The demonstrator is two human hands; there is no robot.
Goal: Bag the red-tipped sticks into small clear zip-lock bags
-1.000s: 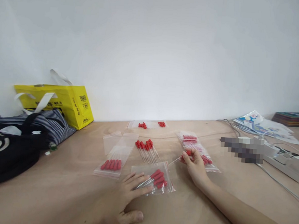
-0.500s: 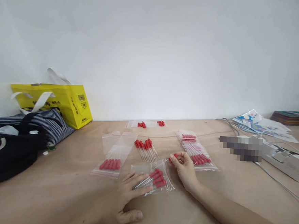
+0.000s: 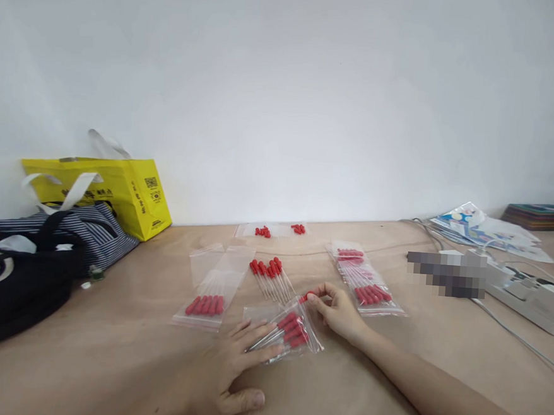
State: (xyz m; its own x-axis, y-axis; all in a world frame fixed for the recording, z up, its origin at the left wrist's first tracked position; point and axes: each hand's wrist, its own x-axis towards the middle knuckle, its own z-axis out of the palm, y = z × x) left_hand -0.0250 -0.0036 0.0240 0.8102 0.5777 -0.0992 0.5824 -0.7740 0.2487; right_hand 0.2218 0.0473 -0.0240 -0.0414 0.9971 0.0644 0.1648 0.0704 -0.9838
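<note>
My left hand (image 3: 227, 371) lies flat on the table, fingers spread, with the fingertips pressing the near edge of a clear zip bag (image 3: 283, 332) that holds several red-capped pins. My right hand (image 3: 338, 313) is pinched on one red-capped pin (image 3: 307, 295) at the open far end of that bag. Loose red-capped pins (image 3: 272, 277) lie in a row just beyond the bag. Another filled bag (image 3: 207, 297) lies to the left, and a longer filled bag (image 3: 364, 280) to the right.
A black bag (image 3: 10, 284), a striped bag (image 3: 90, 229) and a yellow shopping bag (image 3: 117, 190) stand at the left by the wall. More bagged pins (image 3: 278, 231) lie at the back. A white power strip (image 3: 531, 298) with cables, papers (image 3: 488, 232) and stacked books (image 3: 542, 218) fill the right.
My right hand has moved left from the long bag on the right to the open end of the bag under my left hand, carrying a red-capped pin. My left hand stayed put.
</note>
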